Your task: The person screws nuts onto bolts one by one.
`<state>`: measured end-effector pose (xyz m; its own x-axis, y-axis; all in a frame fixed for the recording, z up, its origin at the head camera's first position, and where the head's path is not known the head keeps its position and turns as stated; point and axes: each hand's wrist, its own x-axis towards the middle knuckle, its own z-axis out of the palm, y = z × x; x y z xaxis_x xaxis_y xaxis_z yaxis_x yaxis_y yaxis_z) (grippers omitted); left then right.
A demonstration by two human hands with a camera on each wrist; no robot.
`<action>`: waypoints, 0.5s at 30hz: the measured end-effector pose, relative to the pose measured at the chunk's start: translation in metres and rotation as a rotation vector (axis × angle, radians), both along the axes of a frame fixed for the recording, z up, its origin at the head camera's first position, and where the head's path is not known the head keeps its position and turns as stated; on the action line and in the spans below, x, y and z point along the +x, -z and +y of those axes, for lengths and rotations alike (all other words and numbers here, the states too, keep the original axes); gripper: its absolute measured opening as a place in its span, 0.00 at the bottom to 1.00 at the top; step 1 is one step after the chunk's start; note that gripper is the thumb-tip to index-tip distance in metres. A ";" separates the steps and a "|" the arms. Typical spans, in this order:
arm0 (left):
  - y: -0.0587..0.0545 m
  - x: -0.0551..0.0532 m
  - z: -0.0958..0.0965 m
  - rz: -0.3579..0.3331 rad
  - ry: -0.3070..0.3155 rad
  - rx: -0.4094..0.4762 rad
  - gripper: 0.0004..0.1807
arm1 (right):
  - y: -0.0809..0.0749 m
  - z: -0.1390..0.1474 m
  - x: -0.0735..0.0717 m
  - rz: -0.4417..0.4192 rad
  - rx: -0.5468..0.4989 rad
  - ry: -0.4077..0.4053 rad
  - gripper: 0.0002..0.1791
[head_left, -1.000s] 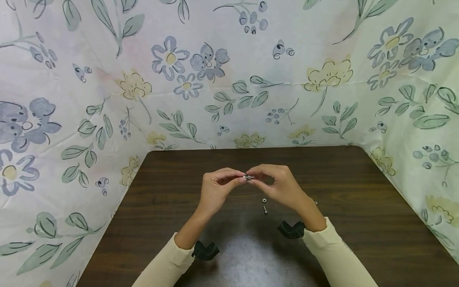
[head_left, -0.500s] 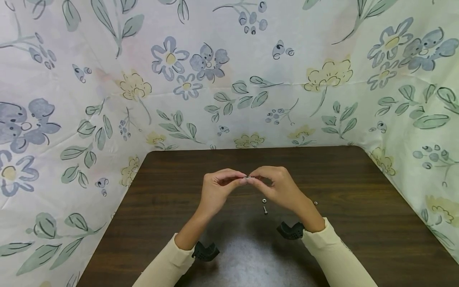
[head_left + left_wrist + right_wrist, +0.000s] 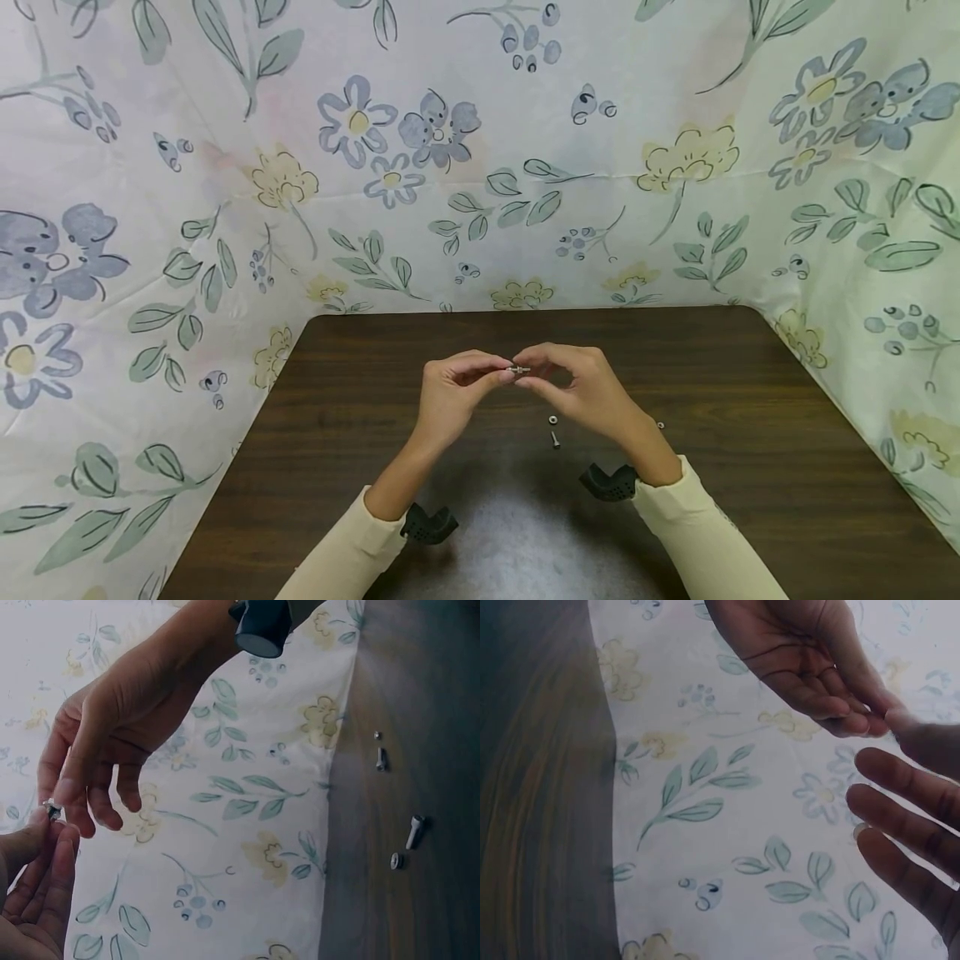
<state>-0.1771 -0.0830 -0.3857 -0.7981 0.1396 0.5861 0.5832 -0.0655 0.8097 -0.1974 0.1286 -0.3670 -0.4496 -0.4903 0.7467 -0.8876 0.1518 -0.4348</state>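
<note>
My left hand (image 3: 450,400) pinches a small silver bolt (image 3: 519,369) between thumb and forefinger, held level above the table. A nut (image 3: 52,811) shows on it in the left wrist view. From the other side, thumb and forefinger of my right hand (image 3: 581,383) curl round the nut end, with the bolt visible between the fingertips. The right hand's other fingers (image 3: 900,795) hang loosely spread in the right wrist view. Nearest below lie a loose nut (image 3: 552,420) and a loose bolt (image 3: 555,439).
On the dark wooden table (image 3: 360,433), another small nut (image 3: 661,425) lies by the right forearm. The left wrist view also shows a second, smaller bolt (image 3: 381,759). Flower-patterned cloth (image 3: 480,208) hangs behind the table and along both sides. Black wrist mounts (image 3: 430,524) sit under both wrists.
Half a second ago the right thumb and forefinger were closed tighter over the bolt; now they are parted slightly and more of it shows. The left hand has barely shifted.
</note>
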 end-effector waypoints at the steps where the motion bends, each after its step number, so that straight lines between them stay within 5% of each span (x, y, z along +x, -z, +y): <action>1: 0.000 0.000 0.000 0.000 0.003 0.002 0.05 | 0.000 0.000 0.000 0.012 -0.003 -0.003 0.19; 9: 0.001 0.000 0.001 -0.010 0.010 0.002 0.05 | 0.001 0.002 -0.001 0.034 0.025 0.035 0.17; 15: 0.000 0.001 0.002 0.004 0.012 0.001 0.05 | 0.002 0.001 0.000 -0.012 0.074 0.064 0.04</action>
<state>-0.1762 -0.0809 -0.3862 -0.7943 0.1483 0.5891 0.5853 -0.0731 0.8075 -0.1977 0.1299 -0.3687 -0.4910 -0.5140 0.7034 -0.8696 0.2407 -0.4311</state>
